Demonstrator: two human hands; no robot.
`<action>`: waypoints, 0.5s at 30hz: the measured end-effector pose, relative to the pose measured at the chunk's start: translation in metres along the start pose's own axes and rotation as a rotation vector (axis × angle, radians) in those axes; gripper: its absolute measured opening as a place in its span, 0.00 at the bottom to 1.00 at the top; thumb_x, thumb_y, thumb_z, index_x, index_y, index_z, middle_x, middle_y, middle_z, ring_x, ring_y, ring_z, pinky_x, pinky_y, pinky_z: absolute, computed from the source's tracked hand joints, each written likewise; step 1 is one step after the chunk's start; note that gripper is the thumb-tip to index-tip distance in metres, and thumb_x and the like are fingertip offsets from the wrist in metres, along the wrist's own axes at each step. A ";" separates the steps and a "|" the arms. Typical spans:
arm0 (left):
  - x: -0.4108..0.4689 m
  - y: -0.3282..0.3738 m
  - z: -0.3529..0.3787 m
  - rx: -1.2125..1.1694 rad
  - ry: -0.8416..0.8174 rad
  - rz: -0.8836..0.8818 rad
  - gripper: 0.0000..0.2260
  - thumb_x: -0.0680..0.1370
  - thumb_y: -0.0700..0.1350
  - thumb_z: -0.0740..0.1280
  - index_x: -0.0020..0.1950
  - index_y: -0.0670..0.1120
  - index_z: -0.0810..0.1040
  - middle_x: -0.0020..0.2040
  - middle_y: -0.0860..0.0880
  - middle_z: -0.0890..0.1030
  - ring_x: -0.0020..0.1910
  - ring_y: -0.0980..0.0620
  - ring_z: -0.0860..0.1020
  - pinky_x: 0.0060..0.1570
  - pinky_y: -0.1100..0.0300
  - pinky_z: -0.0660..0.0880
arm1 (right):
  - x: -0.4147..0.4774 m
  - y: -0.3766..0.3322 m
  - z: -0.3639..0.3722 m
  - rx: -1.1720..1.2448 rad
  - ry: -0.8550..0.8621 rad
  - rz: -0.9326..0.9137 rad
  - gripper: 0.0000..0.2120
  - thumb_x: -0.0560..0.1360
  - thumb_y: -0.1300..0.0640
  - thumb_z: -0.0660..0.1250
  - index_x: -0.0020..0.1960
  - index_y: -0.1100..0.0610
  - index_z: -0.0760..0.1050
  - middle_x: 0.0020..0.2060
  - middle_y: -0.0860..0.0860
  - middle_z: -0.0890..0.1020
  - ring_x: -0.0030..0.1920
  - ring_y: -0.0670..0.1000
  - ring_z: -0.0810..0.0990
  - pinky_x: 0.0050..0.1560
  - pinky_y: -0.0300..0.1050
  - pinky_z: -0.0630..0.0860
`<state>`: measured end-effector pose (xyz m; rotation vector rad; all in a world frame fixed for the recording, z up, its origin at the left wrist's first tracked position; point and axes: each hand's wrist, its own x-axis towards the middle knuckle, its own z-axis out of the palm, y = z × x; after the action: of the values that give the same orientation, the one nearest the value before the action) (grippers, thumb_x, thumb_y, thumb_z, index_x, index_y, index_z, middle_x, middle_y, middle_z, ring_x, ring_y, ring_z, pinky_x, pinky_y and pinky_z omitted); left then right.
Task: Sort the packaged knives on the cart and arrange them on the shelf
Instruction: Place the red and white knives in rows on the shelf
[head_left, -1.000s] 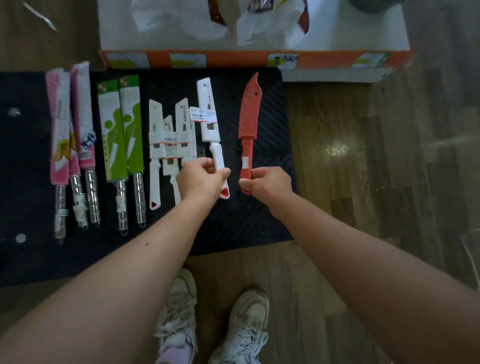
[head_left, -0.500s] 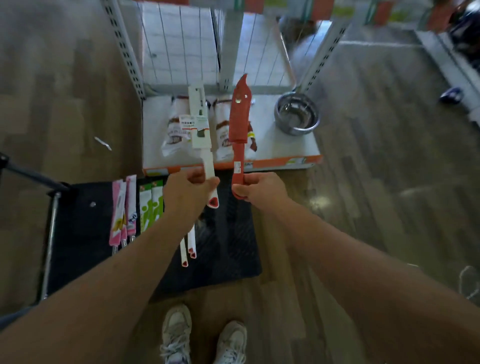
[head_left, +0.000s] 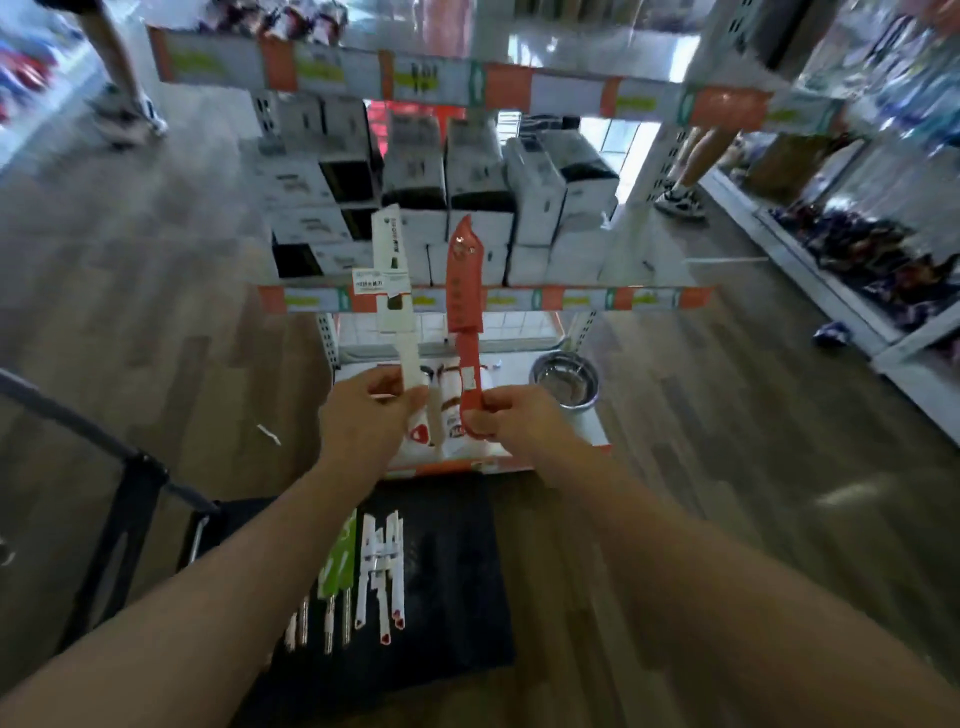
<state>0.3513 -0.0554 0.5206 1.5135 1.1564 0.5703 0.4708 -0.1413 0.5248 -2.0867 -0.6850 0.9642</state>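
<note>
Shelf (head_left: 649, 299) blurred | left hand (head_left: 363, 415): white knife (head_left: 395, 291) | right hand (head_left: 519, 415): red knife (head_left: 464, 280)

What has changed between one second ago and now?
The left hand raised the white knife, and the right hand the red knife, off the cart toward the shelf. Both grips are unchanged; the other knives stay on the cart.

I record the shelf (head_left: 597, 299) at 12 o'clock, with boxes (head_left: 472, 171) on it and a bowl (head_left: 563, 374) on its lowest tier at 1 o'clock. Before it, my left hand (head_left: 363, 415) holds the labelled knife (head_left: 397, 291) and my right hand (head_left: 511, 415) holds the sheathed knife (head_left: 464, 291) at the labelled knife's 3 o'clock. The cart (head_left: 452, 597) at 6 o'clock bears the remaining knives (head_left: 382, 577).
</note>
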 end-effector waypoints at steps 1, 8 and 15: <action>-0.002 0.009 -0.004 -0.013 0.015 0.012 0.09 0.72 0.42 0.71 0.51 0.47 0.81 0.45 0.49 0.82 0.49 0.46 0.81 0.55 0.46 0.77 | -0.006 -0.011 -0.006 -0.017 0.002 -0.020 0.11 0.73 0.60 0.70 0.54 0.60 0.81 0.50 0.56 0.84 0.51 0.54 0.82 0.58 0.46 0.76; -0.027 0.076 -0.036 -0.077 0.014 0.037 0.11 0.71 0.45 0.72 0.53 0.48 0.80 0.50 0.46 0.83 0.49 0.45 0.82 0.55 0.46 0.77 | -0.045 -0.073 -0.035 -0.027 -0.020 -0.060 0.11 0.74 0.60 0.68 0.57 0.59 0.80 0.51 0.54 0.83 0.54 0.53 0.81 0.60 0.48 0.76; -0.040 0.136 -0.061 -0.095 0.071 0.114 0.08 0.73 0.42 0.71 0.51 0.44 0.79 0.47 0.45 0.81 0.49 0.43 0.81 0.53 0.45 0.78 | -0.065 -0.126 -0.056 -0.013 -0.017 -0.126 0.11 0.74 0.60 0.69 0.56 0.60 0.80 0.51 0.54 0.83 0.51 0.52 0.81 0.60 0.45 0.76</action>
<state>0.3322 -0.0532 0.6735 1.4935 1.0866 0.7518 0.4581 -0.1340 0.6768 -2.0227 -0.8235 0.9103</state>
